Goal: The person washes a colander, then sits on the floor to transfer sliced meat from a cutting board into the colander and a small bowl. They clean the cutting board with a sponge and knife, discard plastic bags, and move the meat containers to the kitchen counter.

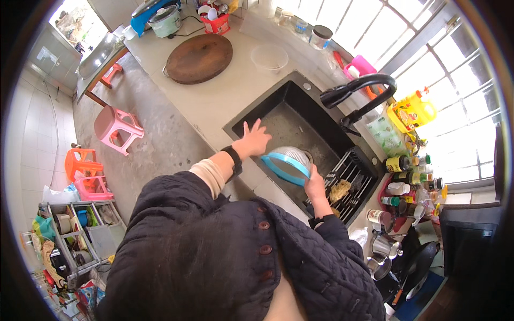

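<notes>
In my right hand is a colander with a light blue rim and a silvery perforated body. My fingers grip its right edge, and it is tilted over the near side of the black sink. My left hand, with a black band at the wrist, hovers over the sink's left side, fingers spread and holding nothing. It is just up and left of the colander, apart from it. Right of my right hand, a dark slatted rack sits across the sink with a yellowish scrubber on it.
A black faucet arches over the sink's far edge. A round wooden board and a clear plastic bowl lie on the counter. A yellow jug and several bottles line the right side. A pink stool stands on the floor.
</notes>
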A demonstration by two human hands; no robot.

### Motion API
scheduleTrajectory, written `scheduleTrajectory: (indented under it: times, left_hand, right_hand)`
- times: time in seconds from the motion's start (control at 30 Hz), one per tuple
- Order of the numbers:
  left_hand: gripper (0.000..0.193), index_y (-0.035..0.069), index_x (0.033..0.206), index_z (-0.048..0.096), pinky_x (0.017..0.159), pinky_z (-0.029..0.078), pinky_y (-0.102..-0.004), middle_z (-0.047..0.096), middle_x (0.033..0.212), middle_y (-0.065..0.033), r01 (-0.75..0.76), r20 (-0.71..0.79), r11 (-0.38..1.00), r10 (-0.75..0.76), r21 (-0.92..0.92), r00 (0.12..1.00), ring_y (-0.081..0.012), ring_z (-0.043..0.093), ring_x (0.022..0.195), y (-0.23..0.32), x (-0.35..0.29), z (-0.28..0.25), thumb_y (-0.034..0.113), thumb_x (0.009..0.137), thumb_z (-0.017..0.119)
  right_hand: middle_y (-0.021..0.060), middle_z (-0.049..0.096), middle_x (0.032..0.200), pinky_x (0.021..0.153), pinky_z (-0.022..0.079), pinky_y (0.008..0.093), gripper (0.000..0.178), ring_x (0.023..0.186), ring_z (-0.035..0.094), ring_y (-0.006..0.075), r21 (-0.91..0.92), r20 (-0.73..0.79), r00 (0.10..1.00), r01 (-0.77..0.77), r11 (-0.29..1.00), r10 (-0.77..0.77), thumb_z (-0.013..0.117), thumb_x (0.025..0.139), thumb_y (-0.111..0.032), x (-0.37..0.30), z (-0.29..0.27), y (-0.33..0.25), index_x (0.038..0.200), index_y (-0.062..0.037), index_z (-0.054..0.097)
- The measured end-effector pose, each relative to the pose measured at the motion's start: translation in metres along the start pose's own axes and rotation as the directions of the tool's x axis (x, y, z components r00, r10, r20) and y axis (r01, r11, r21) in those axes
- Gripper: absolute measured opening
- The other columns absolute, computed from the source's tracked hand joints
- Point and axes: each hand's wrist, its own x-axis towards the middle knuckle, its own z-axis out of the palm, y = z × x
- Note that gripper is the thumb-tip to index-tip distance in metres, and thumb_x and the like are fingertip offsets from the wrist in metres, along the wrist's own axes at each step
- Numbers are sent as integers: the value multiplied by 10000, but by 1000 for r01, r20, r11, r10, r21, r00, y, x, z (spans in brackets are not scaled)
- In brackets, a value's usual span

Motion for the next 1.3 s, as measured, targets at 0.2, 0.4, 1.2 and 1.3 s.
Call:
scheduleTrajectory:
  times: [0.2,0.4,1.2,1.3]
  left_hand:
    - [475,-4,1328,474,1096,352,-364,452,1392,-207,-334,-451,805,94,-491,888,-358,459,1268,5,-11,-27,49,861,542]
    - [501,154,1342,520,1082,117,-744,367,1482,-168,-244,-99,962,232,-120,968,-391,63,1471,-33,-71,-43,199,854,626]
    - [304,-6,1076,625,709,519,-339,673,890,-98,123,30,-38,-998,-992,-64,-222,667,790,-459,-520,153,79,783,633]
    - [394,15,1182,567,851,484,-386,639,1044,-163,699,-398,151,-895,-699,-203,-299,626,973,-458,-549,194,72,792,588]
  right_hand:
    - [272,600,1160,880,474,469,611,1066,583,447,10,-585,809,82,997,-61,530,816,41,-6,-19,-16,1401,-68,391]
    - [246,622,1141,878,476,473,461,1040,599,432,-118,-528,849,-85,989,10,479,852,-1,2,-16,-45,1312,-32,463]
    - [94,624,999,833,550,444,374,957,638,276,458,840,542,-687,565,-22,654,920,-276,77,494,-454,1200,-63,526]
    - [142,596,1088,840,546,436,428,977,606,311,548,644,729,-651,526,232,646,926,-341,175,545,-412,1157,-2,524]
